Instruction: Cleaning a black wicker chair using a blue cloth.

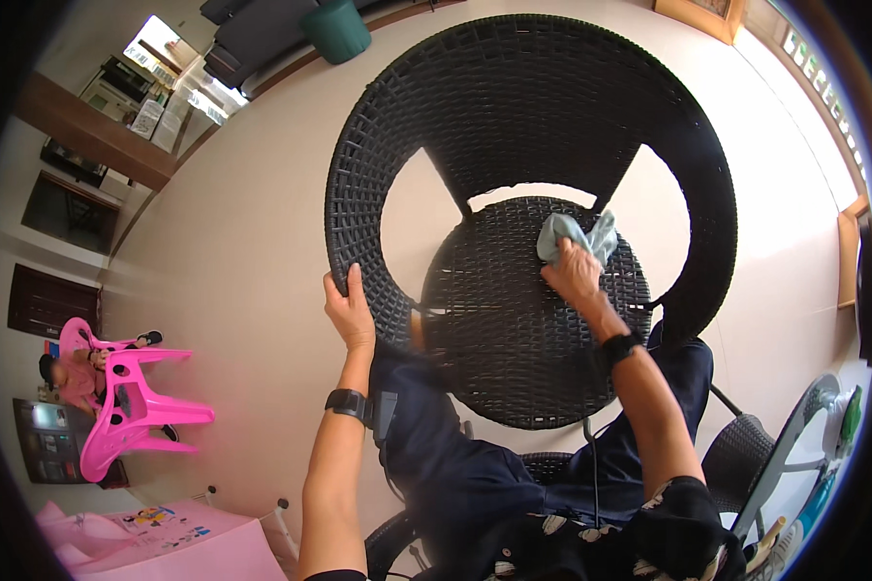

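A black woven wicker chair [531, 102] with a round seat [513, 339] and a wide curved back stands in front of my legs. My left hand [351, 308] grips the rim of the chair's arm on the left, thumb up on the woven edge. On the right part of the seat, my right hand [576, 273] presses down a bunched light grey-green cloth [579, 235]. The cloth's folds stick out past my fingers. Part of my fingers is hidden by the cloth.
A pink plastic chair [136, 397] stands at the left with a person [73, 378] beside it. A pink printed cover [184, 537] is at lower left. Farther off are a green stool [336, 31] and dark sofa [262, 34]. A grey-rimmed table [794, 441] stands at right.
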A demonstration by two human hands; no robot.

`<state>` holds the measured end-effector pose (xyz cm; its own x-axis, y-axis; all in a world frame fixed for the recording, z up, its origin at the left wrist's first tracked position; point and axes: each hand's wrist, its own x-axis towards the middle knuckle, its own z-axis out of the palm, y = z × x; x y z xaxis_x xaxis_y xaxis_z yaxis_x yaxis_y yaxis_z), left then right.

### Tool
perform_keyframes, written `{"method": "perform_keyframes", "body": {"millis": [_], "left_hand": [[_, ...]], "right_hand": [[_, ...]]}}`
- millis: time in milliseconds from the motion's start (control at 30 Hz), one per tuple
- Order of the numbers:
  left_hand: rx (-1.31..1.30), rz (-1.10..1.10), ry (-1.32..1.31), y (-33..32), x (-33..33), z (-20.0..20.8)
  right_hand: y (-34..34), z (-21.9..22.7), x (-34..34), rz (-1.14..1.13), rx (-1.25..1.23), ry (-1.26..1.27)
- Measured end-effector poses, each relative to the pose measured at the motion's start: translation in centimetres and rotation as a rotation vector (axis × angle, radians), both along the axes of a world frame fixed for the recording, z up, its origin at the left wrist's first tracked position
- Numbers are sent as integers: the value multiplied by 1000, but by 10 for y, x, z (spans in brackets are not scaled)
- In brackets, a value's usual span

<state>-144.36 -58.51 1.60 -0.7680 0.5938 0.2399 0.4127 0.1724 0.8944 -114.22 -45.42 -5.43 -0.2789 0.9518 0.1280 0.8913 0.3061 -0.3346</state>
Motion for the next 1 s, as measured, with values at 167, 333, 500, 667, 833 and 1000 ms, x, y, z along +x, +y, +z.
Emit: {"method": "perform_keyframes", "body": {"millis": [167,333,500,667,833,1000], "left_hand": [[26,9,11,1,-2,0],[22,33,109,5,-6,-6],[12,34,69,-1,-6,1],[-108,34,-44,-1,-1,-2],[-61,9,-29,0,-1,1],[-21,38,40,-1,-5,-3]], "right_hand": [[-65,5,-23,67,-96,138],[-128,13,-44,237,-199,254],[-158,55,-44,549,-603,334],[-134,105,-3,370,-1079,676],[-87,70,52,218,-524,397],[-103,52,25,85,-473,59]]}}
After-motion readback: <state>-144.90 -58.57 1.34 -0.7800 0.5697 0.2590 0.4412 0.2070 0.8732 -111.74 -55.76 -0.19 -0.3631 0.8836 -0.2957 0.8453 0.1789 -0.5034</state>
